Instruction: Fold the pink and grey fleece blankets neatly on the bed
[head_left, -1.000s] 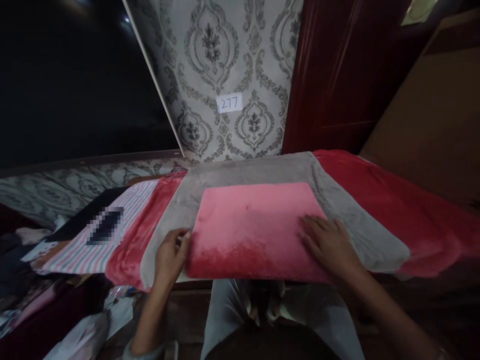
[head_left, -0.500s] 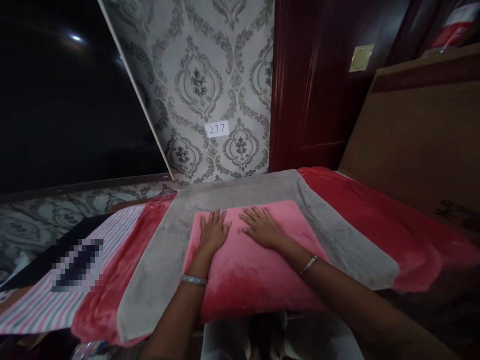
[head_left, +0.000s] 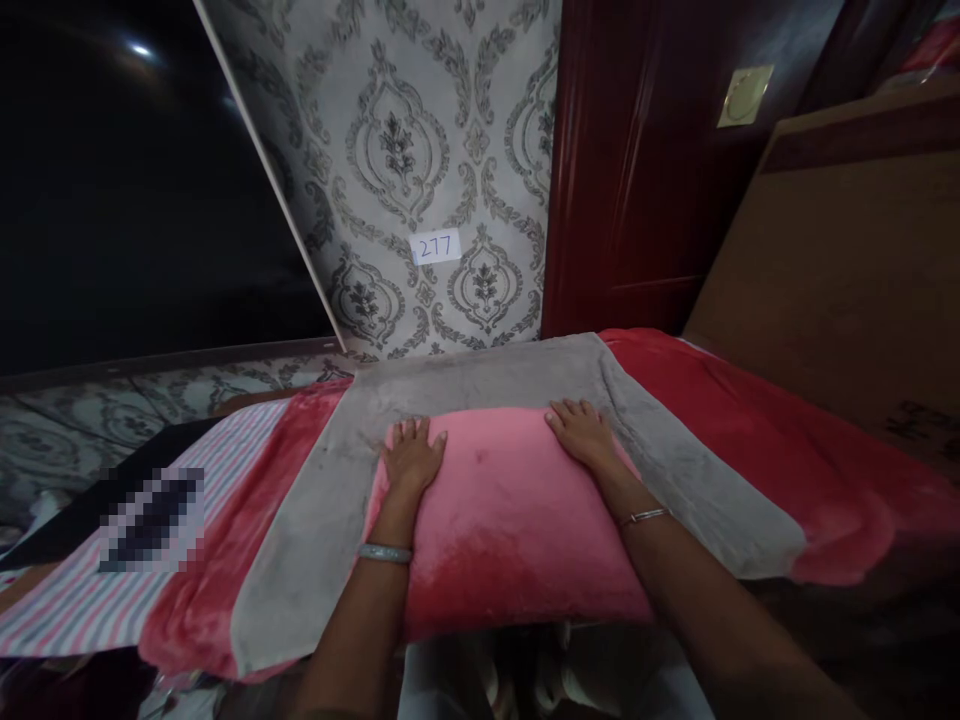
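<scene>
A pink plush cushion (head_left: 510, 520), squarish and darker red along its near side, lies flat in front of me. My left hand (head_left: 412, 455) rests palm down on its far left corner with the fingers spread. On the far right corner lies my right hand (head_left: 583, 432), also flat and open, fingers pointing away from me. Beneath the cushion spreads a grey plush cloth (head_left: 307, 560), with a red plush cloth (head_left: 720, 420) showing on both sides of it. Whether the cushion is a folded blanket or a pillow, I cannot tell.
A striped cloth (head_left: 240, 440) lies at the left, partly blurred out. A large dark screen (head_left: 150, 200) stands at the back left. A cardboard box (head_left: 847, 260) stands on the right. A paper label (head_left: 435, 246) marked 277 is on the patterned wall.
My right hand has slid right to the cushion's far right corner. My left hand has shifted slightly left and the hands are farther apart. The view has tilted a little.
</scene>
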